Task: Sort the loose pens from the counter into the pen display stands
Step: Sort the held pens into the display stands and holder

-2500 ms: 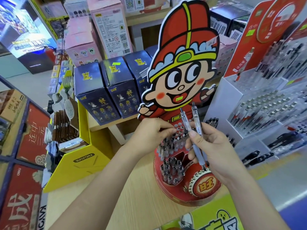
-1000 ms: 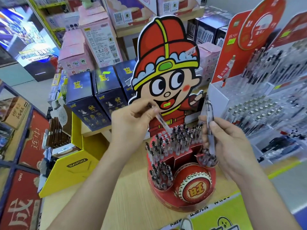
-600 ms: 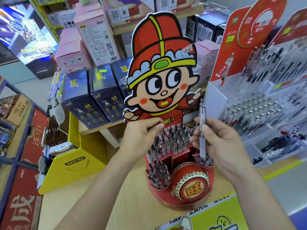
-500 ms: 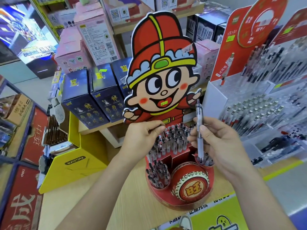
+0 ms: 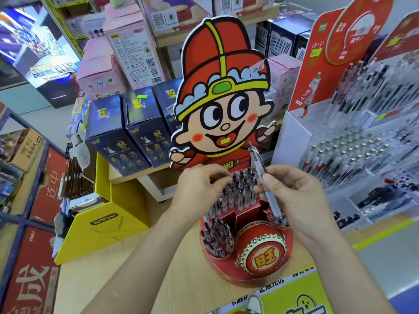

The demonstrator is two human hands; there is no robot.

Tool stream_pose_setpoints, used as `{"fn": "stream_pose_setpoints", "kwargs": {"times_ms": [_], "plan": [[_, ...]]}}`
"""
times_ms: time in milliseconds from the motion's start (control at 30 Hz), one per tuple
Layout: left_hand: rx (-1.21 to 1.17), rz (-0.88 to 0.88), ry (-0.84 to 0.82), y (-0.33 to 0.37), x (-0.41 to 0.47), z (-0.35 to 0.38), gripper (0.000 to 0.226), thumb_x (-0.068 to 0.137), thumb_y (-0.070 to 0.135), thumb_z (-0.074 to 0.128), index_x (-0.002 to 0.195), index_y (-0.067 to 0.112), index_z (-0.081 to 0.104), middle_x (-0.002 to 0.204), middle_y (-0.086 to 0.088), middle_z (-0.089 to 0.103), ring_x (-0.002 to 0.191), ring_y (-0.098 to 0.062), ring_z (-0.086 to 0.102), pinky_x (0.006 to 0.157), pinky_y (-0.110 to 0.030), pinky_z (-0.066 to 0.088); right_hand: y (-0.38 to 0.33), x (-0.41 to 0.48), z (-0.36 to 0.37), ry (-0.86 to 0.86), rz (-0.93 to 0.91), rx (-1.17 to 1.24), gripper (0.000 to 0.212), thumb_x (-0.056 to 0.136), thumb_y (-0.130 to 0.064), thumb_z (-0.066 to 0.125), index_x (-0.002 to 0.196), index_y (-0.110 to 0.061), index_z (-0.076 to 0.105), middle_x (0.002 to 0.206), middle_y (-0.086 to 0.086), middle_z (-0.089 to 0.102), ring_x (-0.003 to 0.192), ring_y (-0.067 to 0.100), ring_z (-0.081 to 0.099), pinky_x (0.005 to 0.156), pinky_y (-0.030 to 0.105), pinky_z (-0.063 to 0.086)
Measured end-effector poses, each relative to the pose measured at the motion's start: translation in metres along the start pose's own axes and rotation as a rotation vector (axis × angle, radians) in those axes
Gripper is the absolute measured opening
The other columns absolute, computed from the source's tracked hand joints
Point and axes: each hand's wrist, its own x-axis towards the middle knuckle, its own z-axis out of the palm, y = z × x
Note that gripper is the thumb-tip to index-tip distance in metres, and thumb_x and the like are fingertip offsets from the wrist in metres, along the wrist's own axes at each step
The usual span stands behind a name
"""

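Observation:
A red round pen display stand [image 5: 260,278] with a cartoon boy cutout [image 5: 223,91] stands on the wooden counter [image 5: 140,273]. Several clear pens with black caps [image 5: 240,191] fill its upper rows and its left cup. My right hand [image 5: 292,196] pinches one clear pen [image 5: 264,180], tilted left at the top, its tip down among the pens in the stand's right cup [image 5: 277,222]. My left hand [image 5: 199,184] hovers over the upper rows with curled fingertips at the pen caps; whether it holds a pen is hidden.
A white tiered pen rack [image 5: 353,155] with a red sign stands to the right. Dark blue boxes [image 5: 127,132] and pink boxes [image 5: 106,73] sit behind. A yellow carton [image 5: 106,218] stands at left. A yellow-green printed box [image 5: 292,298] lies at the counter's front.
My left hand set a pen into the upper rows and stays at the caps. My right hand, which held two pens, now holds one, its top tilted leftward, tip still in the right cup.

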Motion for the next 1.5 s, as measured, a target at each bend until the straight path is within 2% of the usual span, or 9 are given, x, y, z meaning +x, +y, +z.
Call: {"fn": "stream_pose_setpoints", "kwargs": {"times_ms": [200,433,567,700,867,1000,1133,1300,1500], "plan": [[-0.024,-0.086,-0.129,0.003,0.005,-0.006,0.015,0.088,0.033,0.067,0.098,0.027,0.076,0.091,0.016,0.072,0.088,0.002,0.061,0.081,-0.017,0.046,0.001,-0.002,0.003,0.003,-0.012,-0.036,0.016,0.073,-0.019,0.071,0.088,-0.014,0.070,0.076,0.003,0.074,0.074,0.015,0.071,0.059,0.018,0.052],[-0.032,-0.102,-0.318,0.002,0.003,-0.014,0.030,0.093,0.042,0.057,0.115,0.025,0.069,0.110,0.013,0.069,0.102,0.000,0.059,0.088,-0.023,0.047,0.007,-0.002,0.007,-0.040,0.088,0.042,0.026,0.067,-0.016,0.073,0.092,-0.010,0.067,0.079,0.002,0.073,0.072,0.016,0.069,0.062,0.021,0.053],[-0.181,-0.059,-0.127,0.006,-0.003,-0.023,0.038,0.096,0.040,0.049,0.127,0.022,0.062,0.118,0.013,0.066,0.110,0.001,0.057,0.096,-0.026,0.048,0.009,-0.003,0.007,-0.100,0.111,0.041,0.022,0.072,-0.017,0.068,0.093,-0.009,0.067,0.083,0.010,0.074,0.075,0.022,0.069,0.067,0.026,0.055],[-0.634,-0.139,-0.106,0.024,-0.008,-0.036,0.033,0.089,0.036,0.055,0.115,0.020,0.067,0.091,0.013,0.071,0.086,-0.006,0.066,0.078,-0.028,0.056,0.008,-0.004,0.010,-0.155,0.085,-0.005,0.024,0.074,-0.019,0.067,0.096,-0.008,0.068,0.085,0.012,0.074,0.075,0.023,0.069,0.072,0.032,0.055],[-0.769,-0.160,-0.056,0.032,-0.012,-0.040,0.024,0.080,0.025,0.066,0.097,0.010,0.072,0.085,-0.008,0.073,0.076,-0.018,0.069,0.070,-0.026,0.056,0.004,-0.006,0.016,-0.232,0.061,-0.021,0.017,0.079,-0.015,0.065,0.094,-0.009,0.071,0.082,0.012,0.075,0.073,0.023,0.070,0.068,0.027,0.056],[-0.737,-0.110,0.201,0.030,-0.010,-0.059,0.015,0.081,0.027,0.065,0.091,0.017,0.070,0.080,0.001,0.073,0.072,-0.014,0.068,0.066,-0.022,0.055,0.004,-0.002,0.008,-0.029,-0.144,-0.321,0.014,0.090,-0.010,0.066,0.091,-0.022,0.074,0.083,-0.004,0.074,0.077,0.011,0.067,0.070,0.024,0.052],[-0.556,0.002,0.366,0.021,-0.007,-0.071,0.014,0.088,0.015,0.063,0.096,0.026,0.068,0.081,0.011,0.072,0.078,-0.007,0.068,0.071,-0.019,0.055,0.004,0.008,-0.011,0.066,-0.442,-0.832,0.022,0.091,-0.021,0.065,0.108,-0.034,0.068,0.111,-0.022,0.062,0.110,0.004,0.054,0.094,0.027,0.042],[-0.426,-0.007,0.339,0.001,-0.007,-0.049,0.018,0.089,0.012,0.065,0.105,0.013,0.071,0.090,0.001,0.072,0.084,-0.016,0.069,0.079,-0.029,0.057,0.018,0.018,-0.014,-0.190,-0.448,-1.162,0.039,0.096,-0.030,0.058,0.135,-0.033,0.056,0.144,-0.010,0.046,0.136,0.010,0.035,0.111,0.028,0.027],[-0.354,0.014,0.213,-0.014,-0.003,-0.028,0.019,0.088,0.011,0.066,0.103,0.022,0.070,0.089,0.008,0.071,0.083,-0.010,0.067,0.080,-0.032,0.056,0.028,0.023,-0.015,-0.202,-0.504,-1.273,0.038,0.095,-0.028,0.059,0.132,-0.033,0.058,0.140,-0.007,0.054,0.137,0.019,0.040,0.111,0.034,0.030]]}}
